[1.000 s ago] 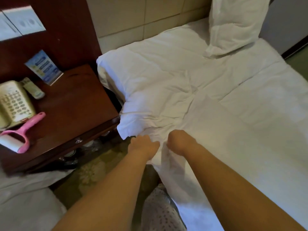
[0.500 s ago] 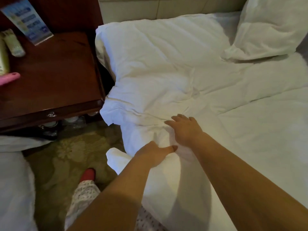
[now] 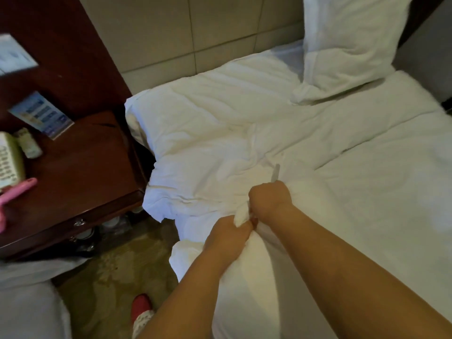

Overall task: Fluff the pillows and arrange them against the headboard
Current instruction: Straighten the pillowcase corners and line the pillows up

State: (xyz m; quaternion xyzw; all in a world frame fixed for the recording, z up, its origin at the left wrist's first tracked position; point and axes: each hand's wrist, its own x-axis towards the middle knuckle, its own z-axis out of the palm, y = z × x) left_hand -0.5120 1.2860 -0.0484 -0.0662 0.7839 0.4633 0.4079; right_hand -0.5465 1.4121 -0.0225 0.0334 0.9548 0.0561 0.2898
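A crumpled white pillow [image 3: 210, 140] lies flat at the near left corner of the bed, its far end close to the beige padded headboard [image 3: 186, 33]. Both hands bunch its near edge: my left hand [image 3: 228, 237] and my right hand [image 3: 270, 198] are closed side by side on a wad of its white fabric. A second white pillow [image 3: 347, 42] stands upright, leaning against the headboard at the far right. The white duvet [image 3: 381, 182] covers the rest of the bed.
A dark wooden nightstand [image 3: 80, 182] stands left of the bed with a phone [image 3: 9, 160], a remote [image 3: 29, 143], a blue card [image 3: 41, 115] and a pink lint roller [image 3: 14, 194]. White bedding [image 3: 27, 302] lies at bottom left. Patterned carpet [image 3: 115, 272] and my red slipper [image 3: 140, 304] are below.
My right hand, flat on the pillow half a second ago, has closed. Both hands now clench a wad of the pillow's near edge. The view has tilted up toward the headboard.
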